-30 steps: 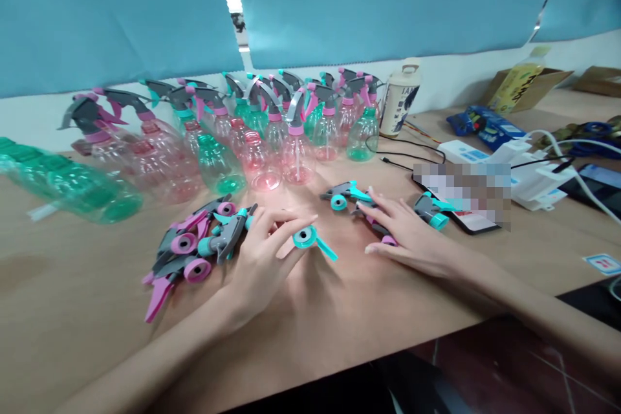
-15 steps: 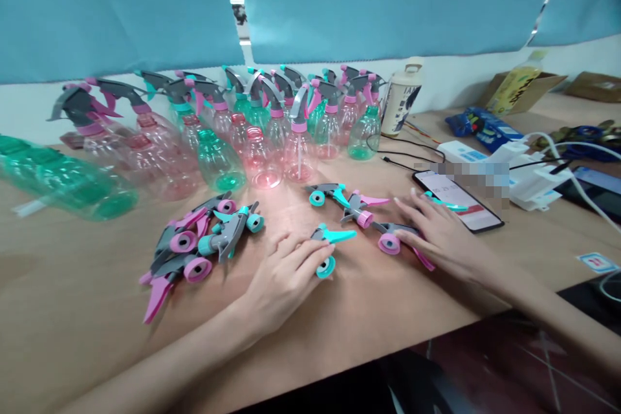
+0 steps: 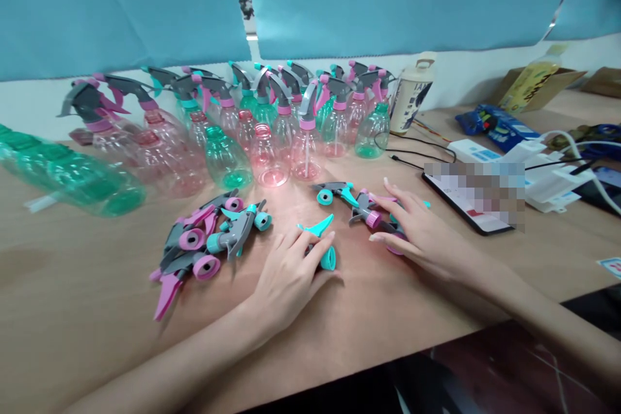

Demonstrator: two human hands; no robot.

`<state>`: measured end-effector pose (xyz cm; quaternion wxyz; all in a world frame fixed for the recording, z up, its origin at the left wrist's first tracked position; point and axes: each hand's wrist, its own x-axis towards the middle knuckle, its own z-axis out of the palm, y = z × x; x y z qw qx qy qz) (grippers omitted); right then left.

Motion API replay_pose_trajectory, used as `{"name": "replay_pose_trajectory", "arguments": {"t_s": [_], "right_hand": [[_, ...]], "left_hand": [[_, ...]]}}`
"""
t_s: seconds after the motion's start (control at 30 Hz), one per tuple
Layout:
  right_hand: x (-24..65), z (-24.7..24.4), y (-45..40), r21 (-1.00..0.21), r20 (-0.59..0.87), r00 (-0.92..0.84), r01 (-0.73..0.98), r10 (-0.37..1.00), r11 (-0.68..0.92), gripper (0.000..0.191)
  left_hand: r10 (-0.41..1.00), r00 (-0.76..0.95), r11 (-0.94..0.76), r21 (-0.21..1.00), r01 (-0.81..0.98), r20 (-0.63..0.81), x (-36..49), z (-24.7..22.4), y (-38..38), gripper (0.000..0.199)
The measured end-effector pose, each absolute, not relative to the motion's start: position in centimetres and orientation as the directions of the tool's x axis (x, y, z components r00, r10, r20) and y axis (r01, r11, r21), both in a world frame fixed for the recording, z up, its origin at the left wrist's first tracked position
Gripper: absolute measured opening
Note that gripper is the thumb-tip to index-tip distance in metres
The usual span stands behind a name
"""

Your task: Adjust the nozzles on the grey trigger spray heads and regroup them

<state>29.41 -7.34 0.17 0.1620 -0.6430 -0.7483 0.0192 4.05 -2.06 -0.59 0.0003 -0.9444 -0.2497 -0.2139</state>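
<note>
My left hand (image 3: 294,275) rests on the table with its fingers wrapped over a grey and teal trigger spray head (image 3: 328,259); the palm hides much of it. My right hand (image 3: 420,229) hovers with fingers spread over a grey and pink spray head (image 3: 395,244), largely covered by the hand. Beyond its fingertips lies another pink-collared spray head (image 3: 366,210), close to a teal-collared spray head (image 3: 334,194). Left of my left hand, several loose spray heads (image 3: 206,266) with pink or teal parts lie in a pile.
Green and pink clear bottles (image 3: 228,158), several topped with spray heads, stand along the back. Green bottles (image 3: 72,171) lie at the left. On the right are a phone (image 3: 468,204), a white power strip (image 3: 538,178) with cables, and a white drink bottle (image 3: 410,94).
My right hand has moved left, away from the phone and over the spray heads. In my left hand, the spray head has turned, its teal trigger now pointing more upward.
</note>
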Motion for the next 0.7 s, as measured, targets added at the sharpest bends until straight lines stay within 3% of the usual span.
{"name": "replay_pose_trajectory", "arguments": {"t_s": [0.2,0.4,0.53,0.7], "right_hand": [[27.2,0.6,-4.3,-0.090,0.202,-0.301,0.942,0.932,0.323,0.079],[26.0,0.7,-0.7,-0.126,0.166,-0.435,0.881,0.885,0.457,0.070],[26.9,0.8,-0.6,-0.151,0.199,-0.409,0.885,0.891,0.440,0.057],[29.1,0.8,-1.4,-0.081,0.189,-0.358,0.922,0.915,0.378,0.045]], "left_hand": [[0.508,0.726,-0.861,0.258,0.438,0.465,3.8,-0.9,-1.9,0.036],[0.662,0.615,-0.745,0.467,0.477,0.429,3.6,-0.5,-1.4,0.037],[0.744,0.585,-0.641,0.591,0.490,0.321,3.7,-0.2,-1.4,0.038],[0.788,0.549,-0.563,0.690,0.456,0.279,3.7,0.1,-1.4,0.032]]}}
